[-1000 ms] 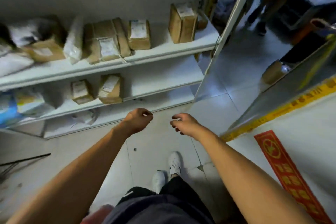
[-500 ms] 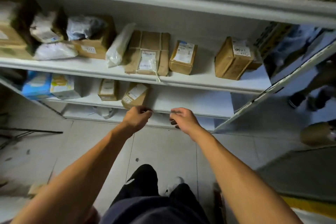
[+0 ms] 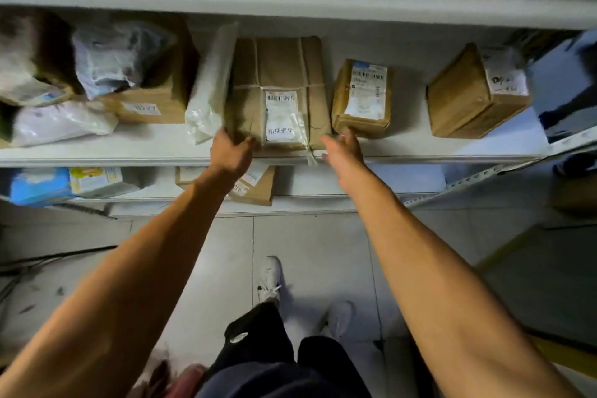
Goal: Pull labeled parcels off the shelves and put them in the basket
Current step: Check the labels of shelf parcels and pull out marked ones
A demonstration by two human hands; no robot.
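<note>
Both hands (image 3: 287, 152) at string-tied parcel (image 3: 279, 90)

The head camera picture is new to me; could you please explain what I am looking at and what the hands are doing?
The camera sits on a person's head, looking forward and down, so both bare arms reach away from you; there is no machine. Ahead is a white shelf stocked with parcels. The left hand touches the front left corner of a flat brown-paper parcel tied with string and bearing a white label. The right hand, fingers spread, reaches its front right corner, beside a small labelled box. Nothing is lifted yet. A white plastic bag leans left of the parcel. No basket is visible.
</note>
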